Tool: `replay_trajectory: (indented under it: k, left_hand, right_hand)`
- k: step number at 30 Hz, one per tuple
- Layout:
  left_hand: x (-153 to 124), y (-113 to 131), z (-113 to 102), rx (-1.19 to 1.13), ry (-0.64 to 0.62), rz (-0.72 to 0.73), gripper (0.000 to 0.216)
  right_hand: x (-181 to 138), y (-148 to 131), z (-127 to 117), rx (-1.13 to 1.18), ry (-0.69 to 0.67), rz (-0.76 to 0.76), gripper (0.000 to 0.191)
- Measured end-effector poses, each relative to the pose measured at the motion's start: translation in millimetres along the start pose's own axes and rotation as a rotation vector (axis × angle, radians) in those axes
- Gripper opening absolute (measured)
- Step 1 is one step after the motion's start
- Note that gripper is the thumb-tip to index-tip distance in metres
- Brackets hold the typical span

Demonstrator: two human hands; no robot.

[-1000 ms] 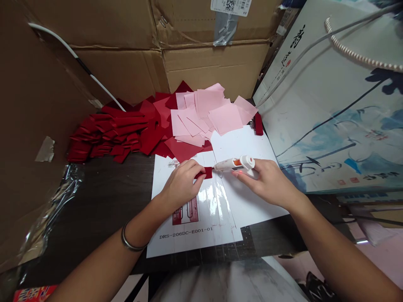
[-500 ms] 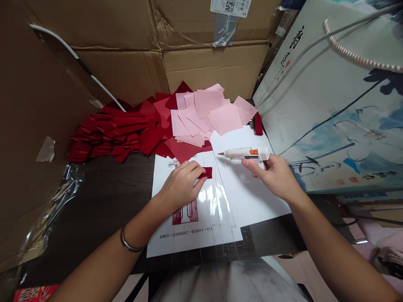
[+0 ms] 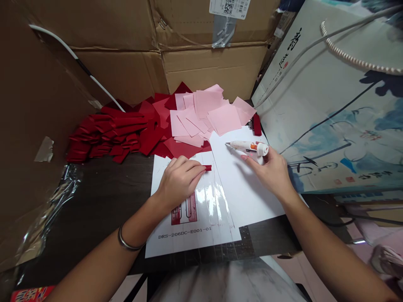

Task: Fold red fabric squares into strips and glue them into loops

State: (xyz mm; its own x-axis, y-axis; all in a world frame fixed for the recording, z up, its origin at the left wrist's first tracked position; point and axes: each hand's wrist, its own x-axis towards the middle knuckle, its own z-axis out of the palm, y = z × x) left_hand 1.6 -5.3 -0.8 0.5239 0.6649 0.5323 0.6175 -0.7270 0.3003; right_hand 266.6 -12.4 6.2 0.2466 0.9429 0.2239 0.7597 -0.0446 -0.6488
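Two hands are working over the papers here. The left hand (image 3: 179, 180) is lying palm-down with its fingers stretched out close together, and the fingertips (image 3: 198, 167) are pressing on or against one small dark-red fabric strip (image 3: 207, 167). Only the strip's end is showing, so I can't tell whether the thumb is pinching it. That strip is sitting on a white printed sheet (image 3: 163, 176), near its upper edge and just beside a plain white sheet (image 3: 248, 197). So two sheets are lying together on the dark table (image 3: 107, 188), and a glossy clear film (image 3: 209, 201) is covering part of the printed one. The right hand (image 3: 270, 172) is half-open and is holding one white hot glue gun (image 3: 247, 147) by its rear end, with the nozzle pointing left and raised over the plain sheet. One metal bangle (image 3: 126, 239) is circling the left wrist.

Beyond the sheets, a heap of pink paper squares (image 3: 208, 113), more than a dozen and too overlapped to count exactly, is lying over a larger spread of dark-red fabric pieces (image 3: 107, 134). One red strip (image 3: 257, 125) is standing out at the heap's right side. Cardboard boxes (image 3: 208, 71) are walling in the back, and one painted paper bag (image 3: 327, 117) is leaning at the right.
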Motion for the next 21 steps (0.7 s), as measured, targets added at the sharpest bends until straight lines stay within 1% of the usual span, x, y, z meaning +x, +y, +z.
replay_trajectory:
  k: [2,3,5,6,7,8,9,11,13,15,17,21]
  left_hand:
    - [1,2,-1,-0.108,0.115,-0.043,0.013]
    - [2,3,-2,-0.172,0.166,-0.063,0.013]
    - [2,6,-3,-0.303,0.249,-0.085,0.015]
    - [2,8,-3,-0.363,0.278,-0.087,0.016]
    - [2,9,-3,-0.419,0.297,-0.086,0.017]
    - [1,11,-3,-0.473,0.307,-0.084,0.018]
    - [1,12,-2,-0.520,0.314,-0.083,0.019]
    - [1,15,-2,-0.594,0.324,-0.094,0.019]
    - [0,17,-1,-0.639,0.330,-0.110,0.018]
    - [0,18,-1,-0.664,0.329,-0.112,0.017]
    - [0,18,-2,-0.681,0.319,-0.111,0.015]
    - [0,20,-4,-0.712,0.280,-0.136,0.013]
  right_hand:
    - [-7,-3,-3,-0.003,0.110,-0.108,0.077]
    - [-11,-5,-4,-0.001,0.190,-0.206,0.083]
    - [-21,-14,-7,0.018,0.338,-0.444,0.080]
    - [-25,-20,-7,0.072,0.394,-0.564,0.077]
    - [-29,-26,-7,0.137,0.379,-0.659,0.074]
    - [-32,-33,-7,0.219,0.295,-0.706,0.070]
    - [-34,-40,-5,0.304,0.190,-0.704,0.063]
    - [-35,-52,-1,0.414,-0.031,-0.620,0.048]
    - [-34,-60,4,0.490,-0.162,-0.555,0.035]
    - [-32,-65,8,0.557,-0.212,-0.527,0.023]
    - [-31,-67,12,0.617,-0.211,-0.523,0.012]
    - [-32,-68,17,0.658,-0.208,-0.512,0.009]
